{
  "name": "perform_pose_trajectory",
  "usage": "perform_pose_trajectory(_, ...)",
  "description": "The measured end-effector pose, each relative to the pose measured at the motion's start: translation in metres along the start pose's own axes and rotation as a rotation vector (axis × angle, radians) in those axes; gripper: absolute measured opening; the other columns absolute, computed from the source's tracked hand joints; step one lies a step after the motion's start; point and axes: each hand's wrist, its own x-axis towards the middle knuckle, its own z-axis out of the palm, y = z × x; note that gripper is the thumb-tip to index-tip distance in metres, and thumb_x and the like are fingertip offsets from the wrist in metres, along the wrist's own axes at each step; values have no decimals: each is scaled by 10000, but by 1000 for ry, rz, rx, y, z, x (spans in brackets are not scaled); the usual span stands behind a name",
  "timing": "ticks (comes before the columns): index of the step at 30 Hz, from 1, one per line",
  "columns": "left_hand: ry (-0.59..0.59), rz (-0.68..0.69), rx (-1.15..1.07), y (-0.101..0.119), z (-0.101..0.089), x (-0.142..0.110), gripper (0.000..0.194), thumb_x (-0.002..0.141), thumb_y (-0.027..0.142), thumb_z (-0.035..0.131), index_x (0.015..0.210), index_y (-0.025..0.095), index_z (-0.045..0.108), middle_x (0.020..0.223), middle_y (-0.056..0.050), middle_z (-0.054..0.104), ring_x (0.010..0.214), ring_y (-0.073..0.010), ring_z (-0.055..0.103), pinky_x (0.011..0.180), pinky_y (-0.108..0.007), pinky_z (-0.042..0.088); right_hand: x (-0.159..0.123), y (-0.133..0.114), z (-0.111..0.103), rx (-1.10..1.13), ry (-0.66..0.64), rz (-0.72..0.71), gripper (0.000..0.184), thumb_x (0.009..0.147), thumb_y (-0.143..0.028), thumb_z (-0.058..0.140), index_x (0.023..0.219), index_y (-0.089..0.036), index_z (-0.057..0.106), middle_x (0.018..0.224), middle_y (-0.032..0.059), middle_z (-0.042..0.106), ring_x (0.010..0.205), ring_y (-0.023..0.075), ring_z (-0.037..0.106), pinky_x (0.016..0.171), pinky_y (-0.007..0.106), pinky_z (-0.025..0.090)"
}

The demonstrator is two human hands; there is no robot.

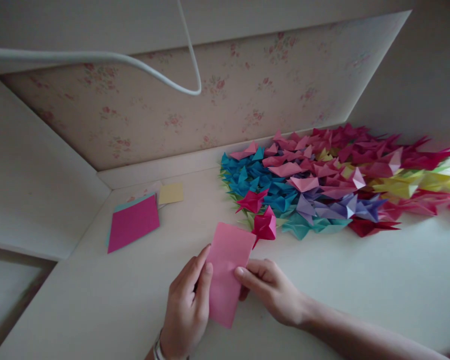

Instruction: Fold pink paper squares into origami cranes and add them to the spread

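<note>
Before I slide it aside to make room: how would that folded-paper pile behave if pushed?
The pile looks loose, so pieces would probably scatter, not move together. Thin paper points likely crumple easily. The two stray magenta pieces near the pink sheet suggest they drift off readily.

Dim, soft light from right; glare at right edge, wide-angle distortion.

left hand [187,305]: near and low, knuckles up, fingers curled, thumb lying straight and pointing far
left wrist: at the near edge, a pale band round it
right hand [272,290]: just right of the left, fingers bent, index fingertip pressing leftward
right forearm: bare, running off to the near right corner
both hands: close together, not touching
</note>
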Motion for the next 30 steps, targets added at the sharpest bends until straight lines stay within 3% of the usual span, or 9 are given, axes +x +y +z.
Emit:
perform_pose_trajectory(4, 14, 22, 14, -1, 0, -1, 337, 978, 218, 499, 1298, 224, 605, 1287, -70, 682, 1175, -201, 641, 981, -264, 511, 0, -1, 0, 0, -13, 0, 522, 939, -576, 485, 729, -124, 640, 703, 66, 656, 655, 160, 605, 621, 253, 494)
perform_pose_trajectory(9, 72, 19, 48, -1, 0, 1, 321, 975, 234, 508, 1269, 185, 624, 1267, -99, 693, 1141, -210, 665, 954, -261, 533, 0, 2, 2, 72, -189, 25, 472, 936, -543, 524, 809, -114, 677, 725, 61, 669, 645, 144, 601, 617, 238, 483)
perform_pose_trajectory(13, 81, 31, 54, -1, 2, 1, 336, 975, 224, 504, 1295, 186, 603, 1274, -103, 688, 1147, -208, 662, 949, -262, 537, -1, 4, 2, -16, -139, 14, 481, 955, -505, 514, 720, -114, 665, 669, 62, 671, 612, 140, 605, 583, 227, 468)
perform_pose_trajectory(16, 97, 41, 60, -4, 4, -1, 349, 973, 218, 511, 1312, 185, 588, 1278, -107, 685, 1144, -207, 664, 954, -266, 535, -2, 5, 2, 40, -139, 30, 475, 947, -516, 522, 737, -115, 666, 679, 57, 672, 628, 139, 616, 600, 226, 484)
perform_pose_trajectory(20, 134, 27, 84, -8, 5, -3, 352, 971, 239, 517, 1309, 177, 593, 1277, -118, 685, 1126, -221, 674, 943, -285, 545, -2, 6, 4, 189, -275, 132, 438, 853, -544, 647, 873, -109, 690, 771, 73, 707, 663, 140, 658, 660, 243, 532)
perform_pose_trajectory(23, 149, 7, 81, -8, 5, -2, 358, 973, 250, 512, 1314, 174, 591, 1277, -125, 683, 1122, -236, 676, 936, -310, 553, -2, 7, 7, 197, -283, 196, 446, 775, -553, 720, 831, -112, 692, 765, 80, 722, 627, 134, 672, 627, 232, 546)
perform_pose_trajectory(30, 52, -1, 55, -2, 2, 0, 343, 972, 253, 513, 1291, 172, 608, 1265, -131, 688, 1127, -236, 671, 948, -317, 543, -3, 5, 6, 99, -250, 132, 470, 869, -565, 605, 797, -115, 717, 729, 76, 722, 630, 142, 646, 651, 259, 525)
